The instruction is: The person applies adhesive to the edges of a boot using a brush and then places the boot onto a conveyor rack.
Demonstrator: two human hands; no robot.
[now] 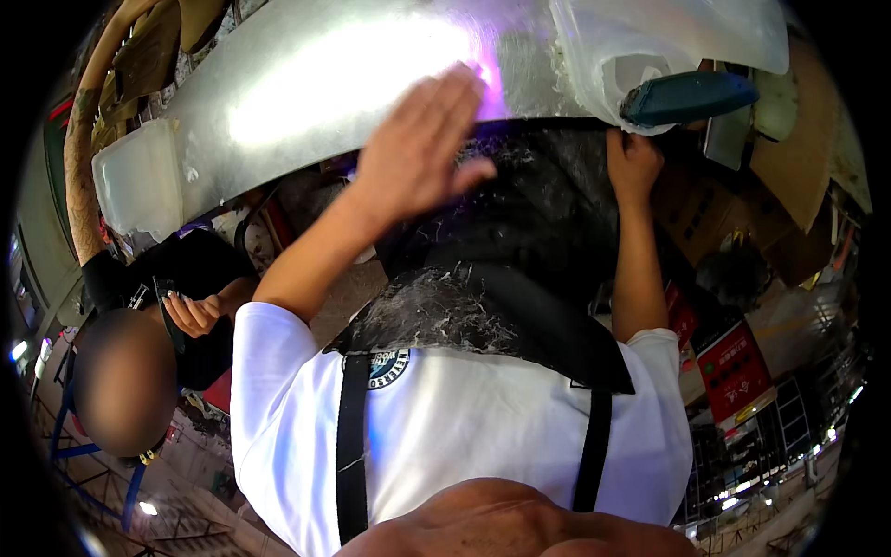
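left hand [422, 144], upper centre of frame: fingers spread flat and open, gripping nothing, palm over the far edge of the black, white-flecked sheet of fabric or leather [520, 241]. right hand [633, 160], upper right of centre: fingers curled over the sheet's top right corner, pinching it.

the sheet runs from the edge of the shiny curved metal table [306, 84] at the top of the frame down to the person's white shirt [464, 436] at lower centre.

judgement: step in hand is smoothing or flattening the sheet against the table edge. the next move calls for the right hand's pinch to stay firm while the flat left hand presses evenly, so the sheet does not slide.

hard to make out: glare whites out much of the table; the translucent plastic container [668, 42] and dark teal tool [687, 97], upper right, are partly cut off. whether the left palm touches the sheet cannot be told. a second person sits blurred at lower left.
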